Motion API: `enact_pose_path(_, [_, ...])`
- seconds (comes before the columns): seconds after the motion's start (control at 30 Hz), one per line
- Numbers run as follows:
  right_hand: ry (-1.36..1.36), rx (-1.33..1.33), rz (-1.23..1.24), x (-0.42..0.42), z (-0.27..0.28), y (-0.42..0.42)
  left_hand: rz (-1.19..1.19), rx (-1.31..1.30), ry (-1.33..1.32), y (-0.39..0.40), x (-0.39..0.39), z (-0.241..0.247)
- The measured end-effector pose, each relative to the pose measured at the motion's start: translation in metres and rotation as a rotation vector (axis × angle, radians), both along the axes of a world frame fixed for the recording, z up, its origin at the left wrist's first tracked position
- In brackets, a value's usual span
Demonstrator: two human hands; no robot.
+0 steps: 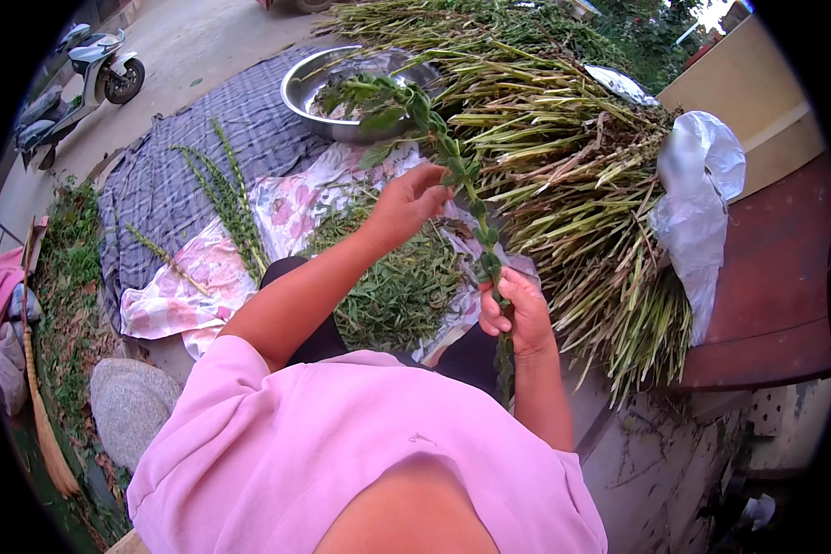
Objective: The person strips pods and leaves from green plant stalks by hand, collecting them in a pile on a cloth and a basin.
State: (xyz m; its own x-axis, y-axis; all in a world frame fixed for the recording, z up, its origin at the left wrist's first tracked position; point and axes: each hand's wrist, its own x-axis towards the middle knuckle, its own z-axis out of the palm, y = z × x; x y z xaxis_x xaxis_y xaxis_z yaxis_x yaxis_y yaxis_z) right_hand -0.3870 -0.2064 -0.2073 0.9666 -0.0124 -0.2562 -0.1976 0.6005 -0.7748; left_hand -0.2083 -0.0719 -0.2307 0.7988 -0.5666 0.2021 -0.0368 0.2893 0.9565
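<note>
My right hand (516,308) is closed around the lower part of a long green stalk (481,221) with leaves and pods, which looks like sesame. The stalk slants up and away, its leafy top hanging over the rim of a steel basin (301,114). Higher along it, my left hand (412,204) has its thumb and fingers bent in at the stem's left side; whether they pinch a leaf is hard to tell. Below both hands, a heap of plucked green leaves (395,298) lies on a floral cloth (284,208) between my legs.
Several stripped-looking stalks (232,208) lie at the left on the cloth and a plaid sheet (145,187). A large stack of cut stalks (561,159) rises at the right, with a plastic bag (699,208) against it. A stone (131,408), a broom (52,443) and a scooter (90,76) are farther left.
</note>
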Motion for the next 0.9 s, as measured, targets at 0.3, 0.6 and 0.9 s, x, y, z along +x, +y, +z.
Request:
enact_pose_path(0.3, [-0.046,0.19,0.096,0.006,-0.008,0.009,-0.088,0.2,-0.521,0.0,-0.041,-0.019])
enact_pose_path(0.6, [0.004,-0.68,-0.141,-0.008,0.011,-0.001,0.111,0.328,-0.793,0.034,-0.019,0.01])
enact_pose_path(0.9, [-0.153,-1.166,-0.223,-0.016,0.006,0.008,0.2,0.443,-1.293,0.031,0.033,0.062])
